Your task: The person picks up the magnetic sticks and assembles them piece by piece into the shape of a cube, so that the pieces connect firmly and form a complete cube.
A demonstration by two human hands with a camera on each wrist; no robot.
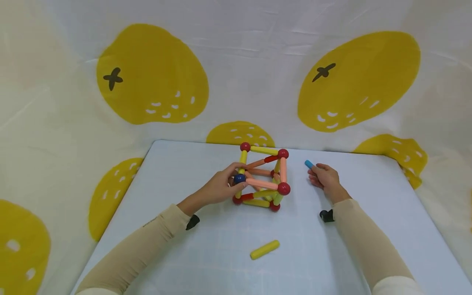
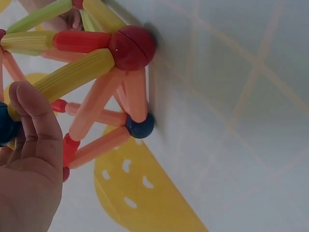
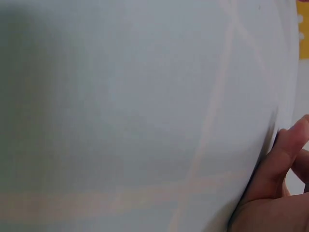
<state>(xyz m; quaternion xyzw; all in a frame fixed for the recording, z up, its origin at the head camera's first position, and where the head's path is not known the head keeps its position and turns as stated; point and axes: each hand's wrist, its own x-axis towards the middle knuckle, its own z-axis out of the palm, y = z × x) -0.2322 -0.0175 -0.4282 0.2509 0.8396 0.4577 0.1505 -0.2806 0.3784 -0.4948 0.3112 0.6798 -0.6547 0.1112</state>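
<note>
A cube-like frame of coloured magnetic rods and balls stands on the table, with a red ball (image 1: 284,189) at its near right corner. My left hand (image 1: 218,186) holds the blue ball (image 1: 239,178) at the frame's upper left corner, thumb in front and fingers behind. In the left wrist view, that hand's fingers lie along a yellow rod (image 2: 72,75) by the ball. To the right of the frame, my right hand (image 1: 326,179) pinches a short blue rod (image 1: 309,164) between thumb and fingers. The right wrist view shows part of this hand (image 3: 277,193), but not the rod.
A loose yellow rod (image 1: 264,249) lies on the white table (image 1: 206,254) in front of the frame. Behind the table hangs a pale cloth (image 1: 250,82) printed with large yellow fruit. A second blue ball (image 2: 140,125) shows low in the frame.
</note>
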